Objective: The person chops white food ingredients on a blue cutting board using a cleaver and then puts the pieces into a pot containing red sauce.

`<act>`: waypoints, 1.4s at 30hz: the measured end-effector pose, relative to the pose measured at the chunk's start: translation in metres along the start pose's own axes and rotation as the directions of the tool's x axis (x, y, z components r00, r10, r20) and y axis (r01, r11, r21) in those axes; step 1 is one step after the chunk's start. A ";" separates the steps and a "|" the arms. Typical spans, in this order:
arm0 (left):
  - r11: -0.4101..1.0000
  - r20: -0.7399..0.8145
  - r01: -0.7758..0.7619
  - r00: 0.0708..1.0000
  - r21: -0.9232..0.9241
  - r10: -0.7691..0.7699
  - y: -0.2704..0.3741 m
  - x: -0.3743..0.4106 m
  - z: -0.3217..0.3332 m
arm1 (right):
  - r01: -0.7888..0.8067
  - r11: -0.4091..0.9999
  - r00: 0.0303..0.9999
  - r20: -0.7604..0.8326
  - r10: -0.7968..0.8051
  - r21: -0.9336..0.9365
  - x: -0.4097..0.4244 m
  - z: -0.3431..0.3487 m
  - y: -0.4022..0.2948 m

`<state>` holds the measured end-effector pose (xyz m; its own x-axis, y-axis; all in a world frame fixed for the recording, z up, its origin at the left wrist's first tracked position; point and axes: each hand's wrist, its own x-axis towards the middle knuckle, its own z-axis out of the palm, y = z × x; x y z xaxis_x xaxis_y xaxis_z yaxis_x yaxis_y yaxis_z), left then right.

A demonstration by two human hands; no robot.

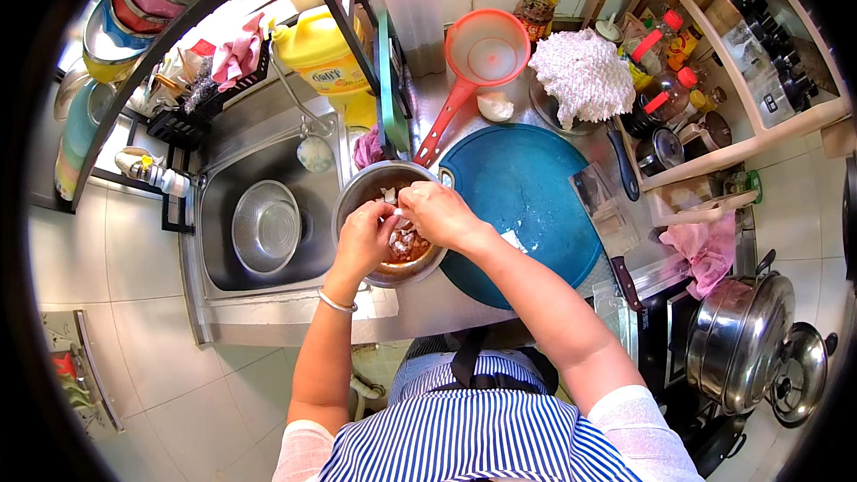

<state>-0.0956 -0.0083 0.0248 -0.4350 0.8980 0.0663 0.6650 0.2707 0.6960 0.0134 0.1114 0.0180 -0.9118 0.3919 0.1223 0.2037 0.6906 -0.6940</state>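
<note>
Above a stainless steel bowl, my left hand and my right hand meet, their fingertips pinching a small white piece between them. What that piece is cannot be made out, as the fingers partly cover it. Inside the bowl lies a wet reddish-brown mixture with white bits on it. Right of the bowl is a round blue cutting board. A white scrap and crumbs lie on the board under my right forearm. A cleaver rests at the board's right edge.
Left is a sink holding a metal strainer basin. Behind the board are a red-handled ladle, a white piece like peeled bulb or shell and a pale cloth. A steel pot stands at right.
</note>
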 end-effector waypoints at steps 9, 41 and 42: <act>0.981 -0.187 0.069 0.982 0.183 -0.034 -0.019 0.007 0.015 | -0.088 0.989 0.982 -0.177 0.066 -0.118 0.000 0.016 -0.007; 0.975 0.089 -0.152 0.982 -0.160 0.168 0.066 -0.033 0.082 | -0.403 0.907 0.908 -0.068 0.413 0.124 -0.153 -0.048 0.063; 0.982 0.122 -0.151 0.979 -0.117 0.165 0.068 -0.035 0.097 | -0.389 0.912 0.913 -0.074 0.400 0.134 -0.157 -0.043 0.065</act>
<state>0.0235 0.0119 0.0004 -0.2420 0.9659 0.0922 0.6476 0.0900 0.7566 0.1850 0.1210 -0.0151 -0.7248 0.6795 -0.1136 0.4926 0.3958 -0.7750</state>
